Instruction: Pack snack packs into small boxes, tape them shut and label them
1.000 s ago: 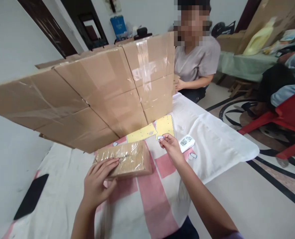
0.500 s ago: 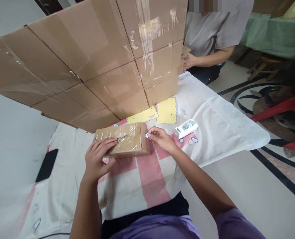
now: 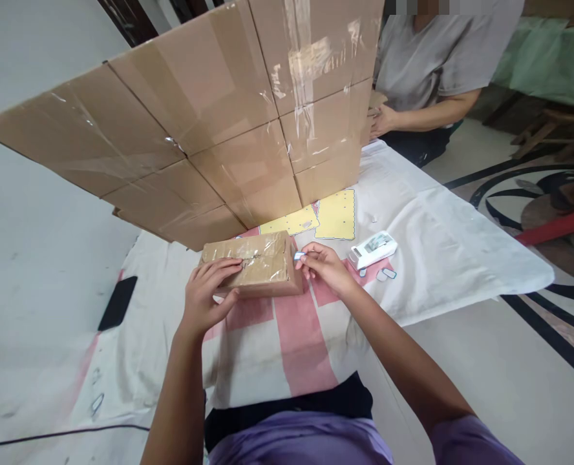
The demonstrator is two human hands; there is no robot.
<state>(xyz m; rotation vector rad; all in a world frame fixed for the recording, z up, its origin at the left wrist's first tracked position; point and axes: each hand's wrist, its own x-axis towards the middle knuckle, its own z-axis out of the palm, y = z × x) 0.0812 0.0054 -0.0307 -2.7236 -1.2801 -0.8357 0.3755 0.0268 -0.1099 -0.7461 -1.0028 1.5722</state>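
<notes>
A small taped cardboard box (image 3: pixel 262 258) lies on the cloth-covered table. My left hand (image 3: pixel 212 290) rests on its top at the left, fingers stretched out over the tape and the thumb by the front edge. At the box's right end, my right hand (image 3: pixel 323 266) pinches a small white sticker-like piece (image 3: pixel 299 256) with a blue edge between thumb and fingertips. The piece is close to the end face; whether it touches is unclear. To the right lies a white, oblong packet-like object (image 3: pixel 374 249) with a printed picture. Small white blue-edged pieces (image 3: pixel 388 274) are beside it.
A tall cardboard panel (image 3: pixel 219 123) stands across the table behind the box. Yellow scallop-edged paper pieces (image 3: pixel 335 216) lie at its foot. A black phone (image 3: pixel 118 303) is at the left. Behind the panel sits another person (image 3: pixel 427 84), hands near its right edge.
The view has shifted, so everything appears a little farther right. My right hand still pinches the small piece at the box's end, and my left hand stays on top.
</notes>
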